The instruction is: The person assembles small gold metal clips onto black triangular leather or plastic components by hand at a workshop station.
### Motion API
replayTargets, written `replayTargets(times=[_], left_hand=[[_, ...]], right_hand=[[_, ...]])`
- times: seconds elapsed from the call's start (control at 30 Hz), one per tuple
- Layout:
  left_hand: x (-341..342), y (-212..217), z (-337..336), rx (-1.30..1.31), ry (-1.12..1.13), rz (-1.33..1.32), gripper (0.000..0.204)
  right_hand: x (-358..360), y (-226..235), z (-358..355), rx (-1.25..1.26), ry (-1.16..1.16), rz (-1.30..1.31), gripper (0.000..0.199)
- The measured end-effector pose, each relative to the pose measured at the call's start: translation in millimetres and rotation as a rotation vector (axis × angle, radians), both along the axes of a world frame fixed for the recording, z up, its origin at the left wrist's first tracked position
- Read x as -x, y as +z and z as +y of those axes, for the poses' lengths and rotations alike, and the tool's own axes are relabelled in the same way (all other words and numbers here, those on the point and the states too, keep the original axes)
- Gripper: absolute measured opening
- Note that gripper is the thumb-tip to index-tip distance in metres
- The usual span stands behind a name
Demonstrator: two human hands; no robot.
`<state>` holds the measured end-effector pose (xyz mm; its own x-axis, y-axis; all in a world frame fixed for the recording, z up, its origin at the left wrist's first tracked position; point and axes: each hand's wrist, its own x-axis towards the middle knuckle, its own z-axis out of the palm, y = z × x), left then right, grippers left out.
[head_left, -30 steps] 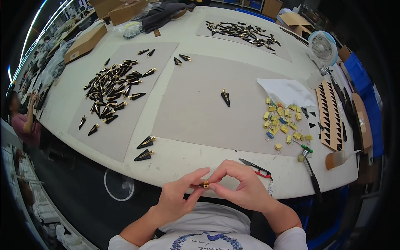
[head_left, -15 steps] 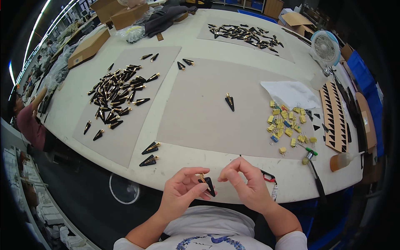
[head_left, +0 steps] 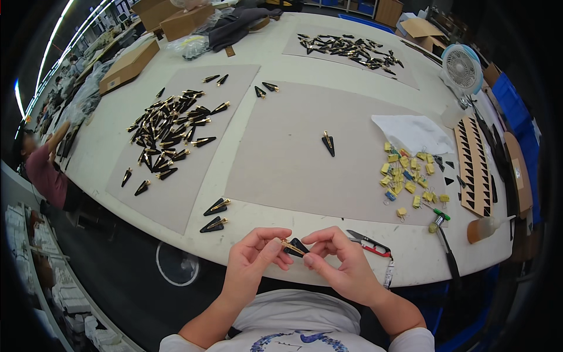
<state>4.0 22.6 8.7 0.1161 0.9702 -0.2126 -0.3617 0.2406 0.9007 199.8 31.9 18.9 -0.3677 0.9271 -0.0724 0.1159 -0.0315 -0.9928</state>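
Over the near edge of the tabletop (head_left: 252,216), the left hand (head_left: 253,255) pinches a black and gold clip (head_left: 297,247), the right hand (head_left: 346,264) curls its grip there, holding or not nobody can tell, and the left-edge pile (head_left: 167,132) looks done, this one maybe not.

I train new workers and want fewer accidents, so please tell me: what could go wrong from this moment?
The black-and-gold clip is held only by fingertips, close to the near edge of the table, so it might slip and drop. The red-handled snips lie beside the right hand, which could brush the blades. The bottle of amber liquid is near the right edge and might spill if knocked.
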Motion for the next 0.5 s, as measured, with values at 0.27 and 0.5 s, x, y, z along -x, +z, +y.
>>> replayTargets(times=[0.27,0.5], left_hand=[[3,-10,-1,-0.007,0.001,-0.067,0.014],[5,-12,-2,-0.050,0.046,-0.012,0.010]], right_hand=[[8,-4,-8,-0.297,-0.080,-0.167,0.024],[10,-3,-2,-0.155,-0.060,-0.026,0.019]])
